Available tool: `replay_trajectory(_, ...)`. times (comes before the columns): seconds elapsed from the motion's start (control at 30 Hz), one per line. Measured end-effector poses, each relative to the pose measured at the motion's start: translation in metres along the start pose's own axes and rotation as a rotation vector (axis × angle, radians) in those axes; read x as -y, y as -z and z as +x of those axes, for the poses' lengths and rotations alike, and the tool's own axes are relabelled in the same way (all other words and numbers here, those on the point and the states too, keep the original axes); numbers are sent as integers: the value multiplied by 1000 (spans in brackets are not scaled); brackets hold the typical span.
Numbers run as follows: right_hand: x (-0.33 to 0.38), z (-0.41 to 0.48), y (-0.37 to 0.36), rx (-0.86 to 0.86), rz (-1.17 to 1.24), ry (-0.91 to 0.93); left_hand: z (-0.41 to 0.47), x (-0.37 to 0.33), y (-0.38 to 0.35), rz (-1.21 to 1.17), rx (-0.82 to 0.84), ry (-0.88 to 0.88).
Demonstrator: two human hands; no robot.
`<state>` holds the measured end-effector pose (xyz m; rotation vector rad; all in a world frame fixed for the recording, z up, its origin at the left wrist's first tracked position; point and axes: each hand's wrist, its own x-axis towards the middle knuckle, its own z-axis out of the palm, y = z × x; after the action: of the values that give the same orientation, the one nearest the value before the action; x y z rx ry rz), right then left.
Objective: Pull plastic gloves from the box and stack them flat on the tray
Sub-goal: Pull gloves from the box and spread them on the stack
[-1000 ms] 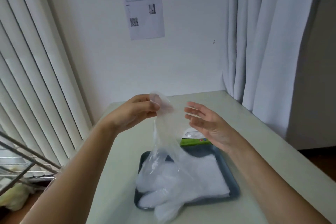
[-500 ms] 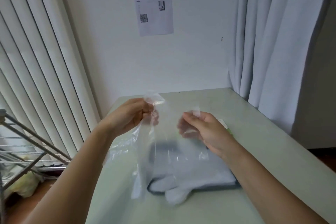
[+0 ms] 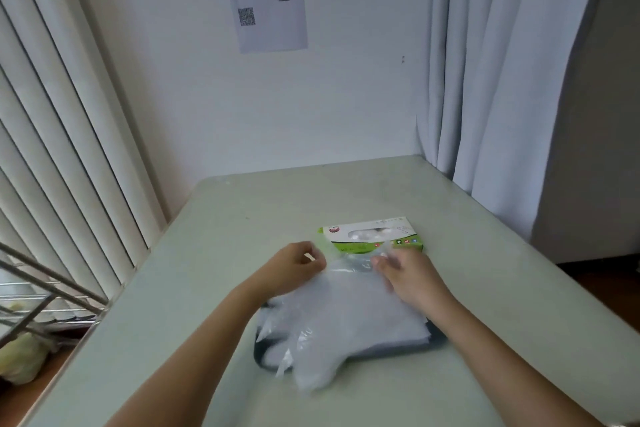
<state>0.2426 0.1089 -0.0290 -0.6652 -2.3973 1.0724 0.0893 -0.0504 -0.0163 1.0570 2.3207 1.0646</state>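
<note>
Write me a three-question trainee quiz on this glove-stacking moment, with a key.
1. True or false: the box lies beyond the tray, farther from the person.
2. Which holds the top glove? A: left hand only. B: right hand only. C: both hands.
3. Fill in: the stacked gloves hang over the tray's ___ edge.
Key: 1 true; 2 C; 3 near.
</note>
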Motion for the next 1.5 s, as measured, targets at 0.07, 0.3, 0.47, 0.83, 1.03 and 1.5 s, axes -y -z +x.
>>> replay_trajectory(0.07, -15, 3, -3, 0, -75, -47, 8, 6, -14, 76, -13, 10)
replay_trajectory(0.3, -33, 5, -13, 46, -301, -119, 21, 14, -32, 400, -109, 111)
replay_trajectory(0.47, -34, 6, -17, 12, -387, -111, 17, 5, -28, 606, -355, 128)
replay_trajectory(0.83, -38, 7, -22, 5, -442, -87, -21, -10, -95, 717, 252, -67)
replay_trajectory(1.03, -27, -3, -22, -271, -207, 305, -21, 0, -96, 687, 267, -56)
replay_trajectory(1.5, -39, -16, -21, 626, -554, 174, -44, 30, -57, 720, 257, -19)
